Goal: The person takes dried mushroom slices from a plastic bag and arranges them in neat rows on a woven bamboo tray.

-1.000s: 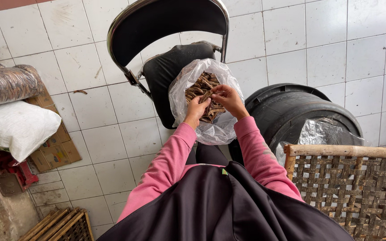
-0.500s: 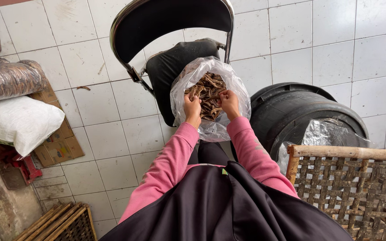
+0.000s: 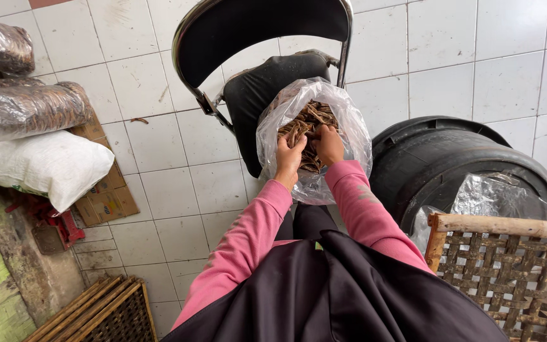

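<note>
A clear plastic bag [image 3: 349,126] full of brown dried sticks [image 3: 305,120] rests on the seat of a black folding chair [image 3: 254,88]. Both my hands reach into the bag's open mouth. My left hand [image 3: 288,155] is curled around a bunch of the sticks near the bag's left rim. My right hand [image 3: 329,144] is closed on sticks in the middle of the bag, touching the left hand. Pink sleeves cover both arms. The lower part of the bag's contents is hidden behind my hands.
A black drum [image 3: 463,164] with crumpled plastic stands to the right of the chair. A woven bamboo tray [image 3: 508,266] is at lower right. Filled plastic bags [image 3: 26,107] and a white sack [image 3: 39,164] lie at the left on cardboard. The floor is white tile.
My hands have shifted slightly lower and closer together inside the bag, and the view has drifted a little to the right.
</note>
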